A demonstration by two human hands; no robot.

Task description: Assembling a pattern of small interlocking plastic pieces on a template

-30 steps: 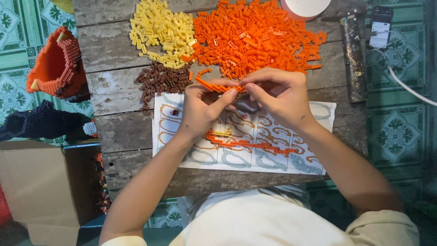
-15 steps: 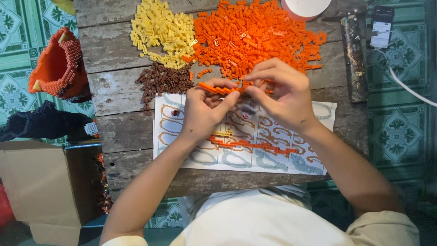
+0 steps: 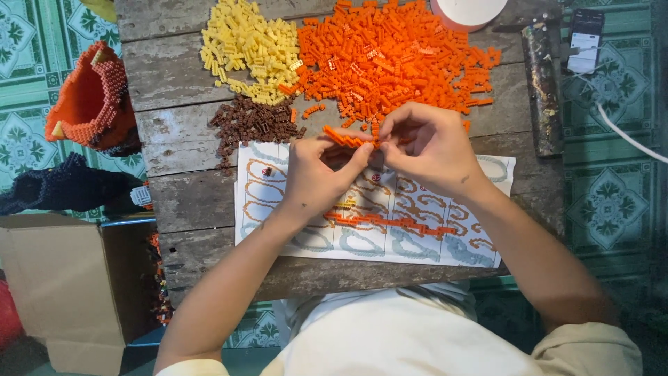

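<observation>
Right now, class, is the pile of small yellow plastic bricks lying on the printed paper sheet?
No, the pile of small yellow plastic bricks lies on bare wooden table, beyond the printed paper sheet.

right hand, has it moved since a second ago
Yes, slightly. The right hand has shifted left along the wooden table, towards the left hand, closing on the orange strip just below the orange pile.
</observation>
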